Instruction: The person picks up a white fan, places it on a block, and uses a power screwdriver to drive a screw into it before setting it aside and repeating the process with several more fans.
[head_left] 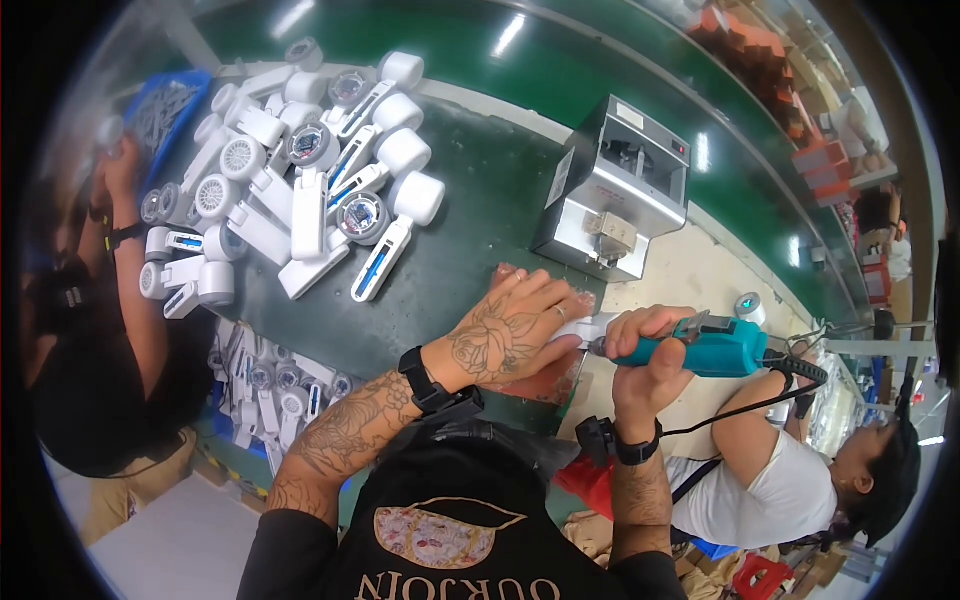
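Observation:
My right hand is wrapped round a teal electric screwdriver, which lies nearly level with its tip pointing left. That tip meets a white plastic part at the edge of my left hand. With the back of the hand up, my left hand holds the part down over a reddish mat; most of the part is hidden under the fingers. A black cord runs from the screwdriver's rear and curves below it.
Left on the green table lies a heap of white fan-like units, some with exposed circuit boards. A metal machine stands beyond my hands. A blue bin is far left. Co-workers sit on both sides; more units lie below the table edge.

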